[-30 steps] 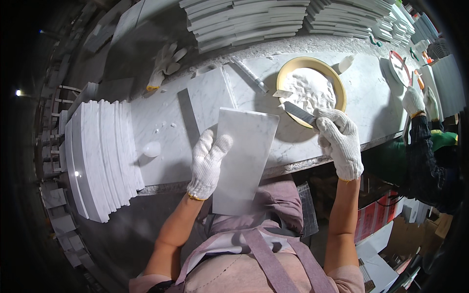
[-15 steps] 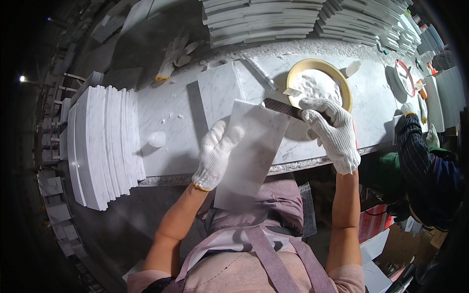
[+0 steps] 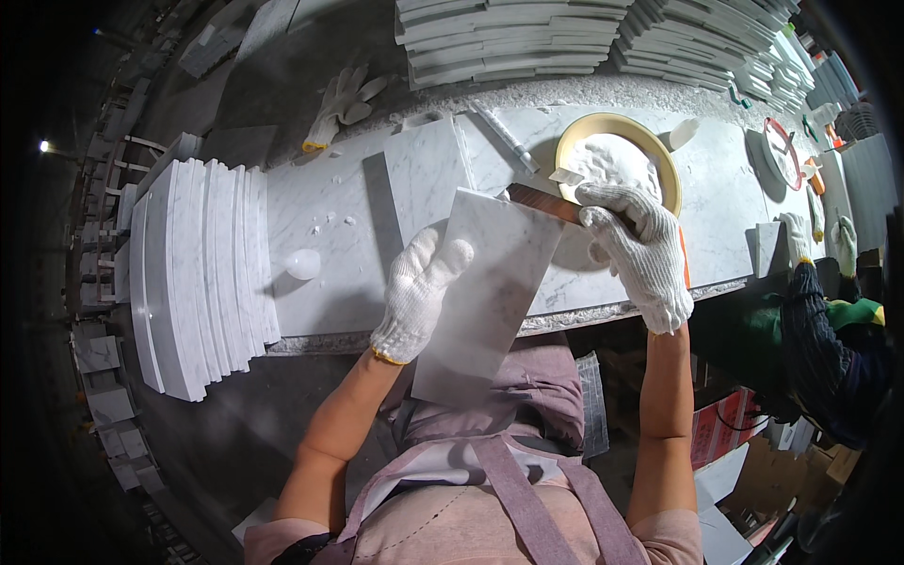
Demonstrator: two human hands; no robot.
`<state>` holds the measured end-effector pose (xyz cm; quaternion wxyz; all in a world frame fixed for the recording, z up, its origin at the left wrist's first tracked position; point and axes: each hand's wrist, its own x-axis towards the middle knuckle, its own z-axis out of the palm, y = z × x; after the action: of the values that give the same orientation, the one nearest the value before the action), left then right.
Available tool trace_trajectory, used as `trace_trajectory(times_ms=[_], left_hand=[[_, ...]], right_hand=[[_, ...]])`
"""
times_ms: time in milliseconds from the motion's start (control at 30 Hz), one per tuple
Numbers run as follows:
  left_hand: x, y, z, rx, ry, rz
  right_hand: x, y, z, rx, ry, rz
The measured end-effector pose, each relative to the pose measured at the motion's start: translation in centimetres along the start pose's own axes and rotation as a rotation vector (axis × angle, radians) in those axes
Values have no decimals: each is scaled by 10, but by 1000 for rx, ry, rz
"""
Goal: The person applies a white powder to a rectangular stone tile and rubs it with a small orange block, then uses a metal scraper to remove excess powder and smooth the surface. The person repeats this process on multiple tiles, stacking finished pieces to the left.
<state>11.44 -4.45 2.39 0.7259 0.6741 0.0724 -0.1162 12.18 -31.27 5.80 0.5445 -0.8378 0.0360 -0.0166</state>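
By the front of the bench (image 3: 706, 221), the white tile (image 3: 499, 268) slants over the lap (image 3: 537, 377). The left hand (image 3: 414, 297) pinches its side and should hold firm; some fingers are hidden. The right hand (image 3: 640, 250) grips a blade (image 3: 544, 201) at the top edge, best kept flat. Touching? I can't tell.

We see a pale grey-white tile (image 3: 490, 301) with faint grey veins, a brown-looking blade (image 3: 542, 202), and our own white gloves (image 3: 650, 264), the left edged in yellow. The bowl (image 3: 670, 175) is yellow, its powder (image 3: 614, 162) white; the worktop (image 3: 720, 179) is white, veined in grey; our apron (image 3: 521, 499) is mauve, our shirt (image 3: 673, 539) pink.
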Motion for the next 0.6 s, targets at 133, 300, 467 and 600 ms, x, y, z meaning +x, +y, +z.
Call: trace_trajectory(times_ms=[133, 300, 467, 600], left_hand=[[1, 0, -1, 1, -2, -14], [3, -5, -4, -16, -6, -33], [3, -5, -5, -23, -22, -39], [3, -4, -6, -13, -35, -41]], right_hand=[[1, 0, 0, 5, 5, 12], [0, 2, 0, -43, 13, -51], [1, 4, 0, -57, 8, -65], [0, 7, 0, -11, 25, -10]])
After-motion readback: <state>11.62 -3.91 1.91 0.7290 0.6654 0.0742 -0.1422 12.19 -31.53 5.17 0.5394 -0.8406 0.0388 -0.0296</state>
